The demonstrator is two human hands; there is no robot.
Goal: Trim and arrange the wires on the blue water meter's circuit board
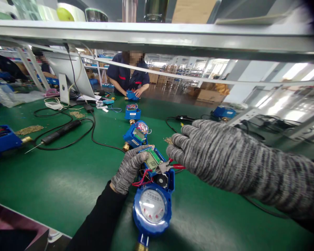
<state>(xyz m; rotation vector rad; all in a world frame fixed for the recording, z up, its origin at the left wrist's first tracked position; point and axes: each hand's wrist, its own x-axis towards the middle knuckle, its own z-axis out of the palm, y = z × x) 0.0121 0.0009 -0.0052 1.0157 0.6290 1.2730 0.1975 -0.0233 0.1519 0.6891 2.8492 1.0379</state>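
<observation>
A blue water meter [152,205] with a round dial lies in front of me, its upper housing uncovered. My left hand [128,167], in a grey knitted glove, grips a green circuit board with a display [152,161] above that housing. Red wires [143,179] hang between board and meter. My right hand [199,150], gloved alike, is closed around red-handled cutting pliers [164,167]; the handles run behind its fingers. The pliers' jaws are at the board's lower right edge. My right thumb is hidden.
More open blue meters [136,134] stand in a line behind. A black electric screwdriver [60,132] and cables lie left, near small screw piles [30,130]. Across the green table [94,184], a co-worker [128,75] handles another meter. A shelf [157,36] crosses above.
</observation>
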